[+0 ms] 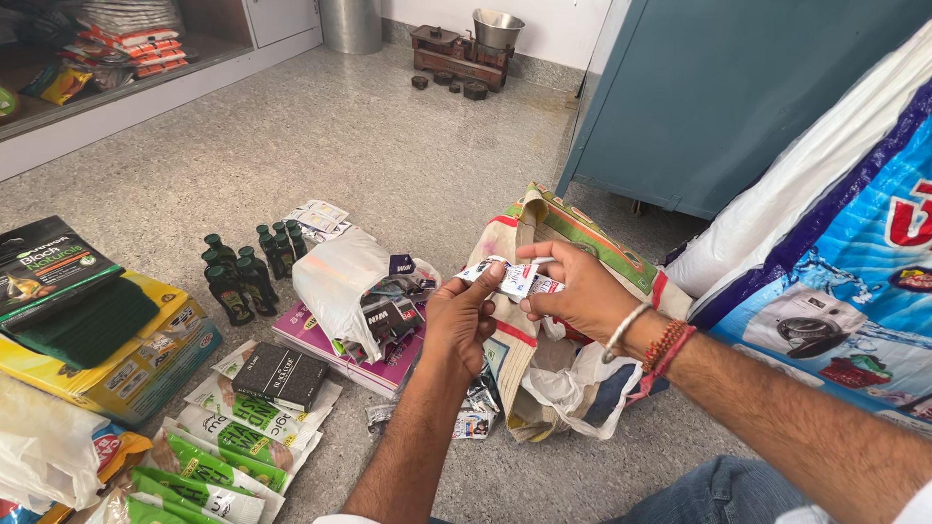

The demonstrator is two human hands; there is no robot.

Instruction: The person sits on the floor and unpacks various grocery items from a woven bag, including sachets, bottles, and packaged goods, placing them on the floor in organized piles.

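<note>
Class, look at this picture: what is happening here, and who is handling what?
A person seated on a speckled floor holds a strip of small sachets between both hands: left hand, right hand. Below the hands lies an open woven bag. To the left stand dark green bottles, a white plastic bag of small packets, and green sachets. A large printed sack stands on the right.

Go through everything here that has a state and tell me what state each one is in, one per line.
Left hand: fingers pinched on the sachet strip.
Right hand: fingers pinched on the same strip.
Sachet strip: held up between both hands, above the bag.
Woven bag: open, slumped on the floor.
White plastic bag: open, lying on its side, packets spilling out.
Dark green bottles: upright, capped, clustered.
Black box: closed, lying on the green packets.
</note>
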